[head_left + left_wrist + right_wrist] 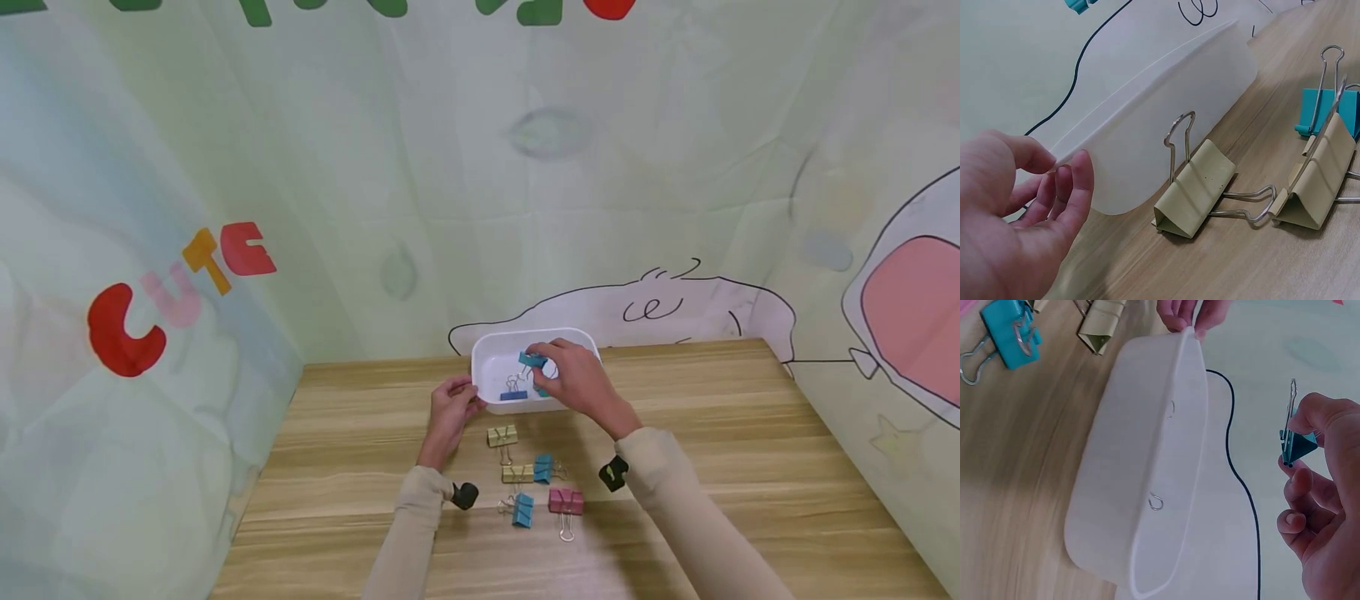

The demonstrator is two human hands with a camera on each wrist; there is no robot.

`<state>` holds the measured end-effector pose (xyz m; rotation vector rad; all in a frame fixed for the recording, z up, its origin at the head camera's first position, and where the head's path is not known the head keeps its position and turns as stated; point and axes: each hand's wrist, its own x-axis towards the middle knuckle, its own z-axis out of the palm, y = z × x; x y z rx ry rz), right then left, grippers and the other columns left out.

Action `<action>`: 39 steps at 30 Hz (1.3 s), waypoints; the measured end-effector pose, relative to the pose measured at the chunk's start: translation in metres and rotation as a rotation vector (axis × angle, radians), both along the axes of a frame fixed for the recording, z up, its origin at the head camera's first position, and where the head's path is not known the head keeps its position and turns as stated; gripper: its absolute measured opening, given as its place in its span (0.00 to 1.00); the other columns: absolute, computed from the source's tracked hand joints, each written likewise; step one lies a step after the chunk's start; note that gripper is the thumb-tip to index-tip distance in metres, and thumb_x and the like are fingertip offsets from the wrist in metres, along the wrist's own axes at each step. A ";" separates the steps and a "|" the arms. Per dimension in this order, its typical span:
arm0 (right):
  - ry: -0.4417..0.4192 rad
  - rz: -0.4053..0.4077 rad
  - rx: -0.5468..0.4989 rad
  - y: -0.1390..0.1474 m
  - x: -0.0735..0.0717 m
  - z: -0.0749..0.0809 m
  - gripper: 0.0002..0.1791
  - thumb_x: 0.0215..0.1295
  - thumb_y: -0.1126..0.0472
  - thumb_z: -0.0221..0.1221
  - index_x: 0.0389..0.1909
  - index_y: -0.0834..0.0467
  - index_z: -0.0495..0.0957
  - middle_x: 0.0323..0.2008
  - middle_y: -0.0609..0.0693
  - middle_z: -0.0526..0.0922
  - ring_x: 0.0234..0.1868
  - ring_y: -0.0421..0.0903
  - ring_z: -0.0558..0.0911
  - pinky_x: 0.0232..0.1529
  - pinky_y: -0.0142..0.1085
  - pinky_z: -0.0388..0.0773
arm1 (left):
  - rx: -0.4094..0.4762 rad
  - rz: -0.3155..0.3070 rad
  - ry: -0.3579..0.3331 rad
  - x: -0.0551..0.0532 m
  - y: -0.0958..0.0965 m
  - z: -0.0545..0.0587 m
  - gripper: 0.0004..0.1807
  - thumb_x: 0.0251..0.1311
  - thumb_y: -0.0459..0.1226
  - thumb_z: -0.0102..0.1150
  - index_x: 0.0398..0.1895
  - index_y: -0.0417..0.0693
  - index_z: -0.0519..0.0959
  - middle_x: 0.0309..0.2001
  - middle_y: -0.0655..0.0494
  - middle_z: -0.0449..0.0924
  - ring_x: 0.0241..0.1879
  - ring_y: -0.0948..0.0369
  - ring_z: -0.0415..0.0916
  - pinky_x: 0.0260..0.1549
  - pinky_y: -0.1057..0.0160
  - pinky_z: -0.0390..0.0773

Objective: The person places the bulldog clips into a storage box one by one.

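A white plastic box [491,343] stands at the back of the table, with a blue binder clip [513,395] and part of a teal one visible inside. My left hand [452,410] pinches the box's near left rim between thumb and fingers, as the left wrist view [1029,194] also shows. Above the box, my right hand [577,379] holds a teal binder clip [1300,445] between thumb and fingertips. Two cream binder clips [502,436], two teal binder clips [522,510] and a pink binder clip [566,502] lie on the table in front of the box.
The wooden table [360,500] meets a printed cloth backdrop [390,208] behind the box and on both sides. Dark wrist devices [465,496] sit at both cuffs. Wire handles of the loose clips stick out in several directions.
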<state>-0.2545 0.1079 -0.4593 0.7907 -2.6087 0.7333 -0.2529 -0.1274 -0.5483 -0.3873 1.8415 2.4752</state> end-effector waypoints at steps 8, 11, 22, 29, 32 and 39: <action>0.009 -0.019 0.008 0.001 -0.010 0.009 0.18 0.65 0.59 0.70 0.54 0.57 0.85 0.46 0.56 0.88 0.44 0.54 0.86 0.47 0.50 0.88 | -0.006 0.003 -0.010 0.000 0.000 0.000 0.19 0.71 0.23 0.55 0.62 0.23 0.70 0.49 0.39 0.73 0.45 0.48 0.79 0.40 0.66 0.88; -0.020 -0.023 0.002 0.001 -0.012 0.012 0.17 0.66 0.59 0.69 0.55 0.57 0.85 0.47 0.57 0.87 0.43 0.55 0.86 0.45 0.49 0.88 | -0.004 0.005 -0.010 0.001 0.001 0.000 0.19 0.71 0.23 0.54 0.62 0.23 0.70 0.47 0.42 0.73 0.45 0.48 0.79 0.41 0.66 0.88; -0.084 -0.057 -0.001 0.004 -0.021 0.011 0.18 0.68 0.60 0.67 0.58 0.57 0.84 0.50 0.58 0.86 0.46 0.57 0.86 0.47 0.48 0.88 | -0.003 0.015 -0.006 0.000 0.001 0.000 0.18 0.70 0.22 0.54 0.61 0.22 0.70 0.45 0.43 0.73 0.43 0.49 0.79 0.38 0.67 0.88; -0.082 -0.074 -0.010 0.003 -0.025 0.010 0.18 0.68 0.59 0.68 0.58 0.56 0.84 0.50 0.59 0.86 0.46 0.58 0.86 0.48 0.50 0.88 | -0.002 0.013 -0.008 -0.001 0.000 -0.001 0.18 0.70 0.22 0.54 0.61 0.22 0.70 0.45 0.43 0.73 0.42 0.50 0.80 0.39 0.66 0.88; -0.065 -0.076 -0.016 0.003 -0.026 0.010 0.18 0.68 0.60 0.68 0.57 0.57 0.84 0.49 0.59 0.86 0.44 0.57 0.86 0.46 0.49 0.88 | 0.000 0.007 -0.007 -0.001 0.000 -0.001 0.18 0.70 0.22 0.54 0.61 0.22 0.70 0.45 0.43 0.73 0.42 0.50 0.80 0.39 0.66 0.88; 0.004 -0.085 -0.014 0.002 -0.030 0.010 0.21 0.71 0.55 0.67 0.62 0.55 0.82 0.53 0.60 0.84 0.39 0.56 0.85 0.40 0.49 0.88 | -0.004 0.012 -0.005 -0.002 0.000 -0.002 0.17 0.71 0.22 0.54 0.61 0.23 0.70 0.46 0.43 0.73 0.42 0.49 0.80 0.40 0.64 0.89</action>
